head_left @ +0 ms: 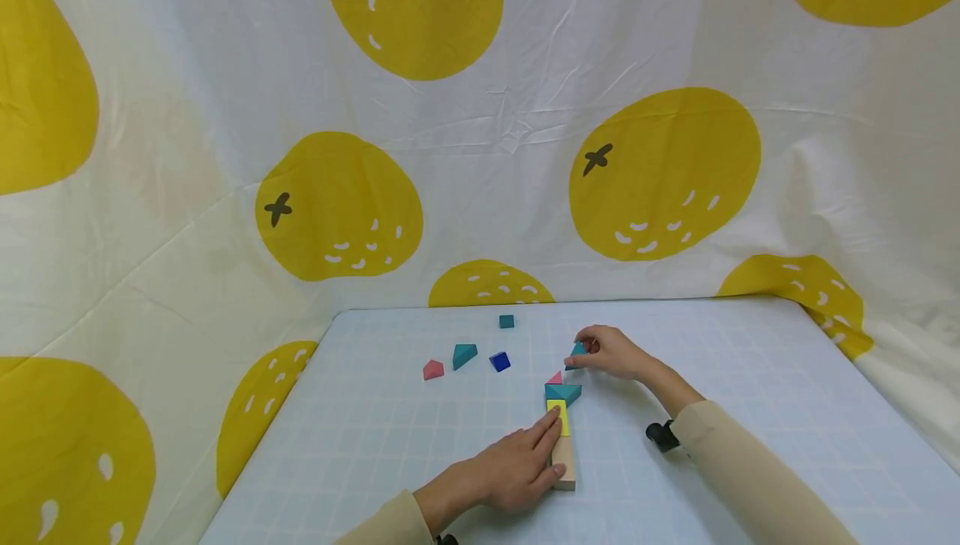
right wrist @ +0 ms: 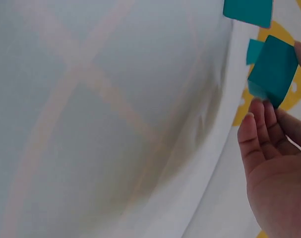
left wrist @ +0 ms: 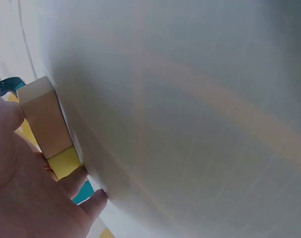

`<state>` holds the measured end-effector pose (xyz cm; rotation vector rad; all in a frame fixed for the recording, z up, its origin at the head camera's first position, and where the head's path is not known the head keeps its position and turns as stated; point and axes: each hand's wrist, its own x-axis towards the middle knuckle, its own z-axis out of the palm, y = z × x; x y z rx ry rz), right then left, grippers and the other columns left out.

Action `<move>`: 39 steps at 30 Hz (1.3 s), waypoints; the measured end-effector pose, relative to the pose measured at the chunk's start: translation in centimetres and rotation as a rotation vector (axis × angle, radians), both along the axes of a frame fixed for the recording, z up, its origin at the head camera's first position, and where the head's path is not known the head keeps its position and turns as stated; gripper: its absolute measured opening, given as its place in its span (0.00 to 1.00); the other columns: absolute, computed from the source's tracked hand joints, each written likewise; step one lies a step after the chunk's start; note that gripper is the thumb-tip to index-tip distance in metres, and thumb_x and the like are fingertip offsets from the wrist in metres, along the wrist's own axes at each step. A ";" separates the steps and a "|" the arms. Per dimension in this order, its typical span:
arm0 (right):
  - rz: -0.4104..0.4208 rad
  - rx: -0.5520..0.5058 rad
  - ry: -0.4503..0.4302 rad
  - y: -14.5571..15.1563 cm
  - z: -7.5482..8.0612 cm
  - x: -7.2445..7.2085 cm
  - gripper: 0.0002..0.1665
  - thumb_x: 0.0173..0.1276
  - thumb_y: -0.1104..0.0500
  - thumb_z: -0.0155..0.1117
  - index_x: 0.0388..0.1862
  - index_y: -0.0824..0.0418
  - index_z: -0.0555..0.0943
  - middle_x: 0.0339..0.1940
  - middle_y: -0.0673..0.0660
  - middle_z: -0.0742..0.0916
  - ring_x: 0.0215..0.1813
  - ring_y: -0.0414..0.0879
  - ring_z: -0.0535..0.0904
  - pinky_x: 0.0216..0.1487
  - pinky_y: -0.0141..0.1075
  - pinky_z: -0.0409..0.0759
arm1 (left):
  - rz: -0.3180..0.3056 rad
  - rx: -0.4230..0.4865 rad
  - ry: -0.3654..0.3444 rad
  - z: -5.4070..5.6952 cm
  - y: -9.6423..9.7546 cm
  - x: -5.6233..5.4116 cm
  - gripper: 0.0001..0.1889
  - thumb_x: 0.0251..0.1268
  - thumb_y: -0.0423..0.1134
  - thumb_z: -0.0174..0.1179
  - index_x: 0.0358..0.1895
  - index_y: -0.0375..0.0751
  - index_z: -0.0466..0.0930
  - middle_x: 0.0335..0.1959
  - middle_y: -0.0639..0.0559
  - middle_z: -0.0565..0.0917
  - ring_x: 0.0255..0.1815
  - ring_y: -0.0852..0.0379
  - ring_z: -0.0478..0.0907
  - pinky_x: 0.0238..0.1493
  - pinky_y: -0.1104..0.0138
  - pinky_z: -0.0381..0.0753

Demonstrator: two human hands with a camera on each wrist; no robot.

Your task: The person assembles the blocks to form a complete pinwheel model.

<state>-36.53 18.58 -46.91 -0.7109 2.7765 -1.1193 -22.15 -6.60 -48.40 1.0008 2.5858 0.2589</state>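
My right hand pinches a teal triangular block between thumb and fingertips, just beyond the far end of a row of blocks. In the right wrist view the teal block shows one broad face. My left hand lies along the row with its fingers extended. Its fingertips rest on a yellow block, and its thumb touches a plain wooden block at the near end. Beyond the yellow block come a teal triangular block and a small pink triangular block.
Left of the row lie a dark blue block, another teal triangular block and a pink block. Farther back sits a small teal block. A white cloth with yellow fruit prints hangs behind the table.
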 end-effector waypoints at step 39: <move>-0.019 0.103 -0.116 -4.8 -0.6 -0.5 0.30 0.65 0.49 0.75 0.57 0.68 0.80 0.42 0.57 0.82 0.44 0.49 0.75 0.45 0.41 0.79 | -0.005 0.004 -0.015 0.5 0.1 0.0 0.39 0.81 0.65 0.34 0.84 0.45 0.47 0.86 0.56 0.41 0.83 0.60 0.48 0.77 0.58 0.61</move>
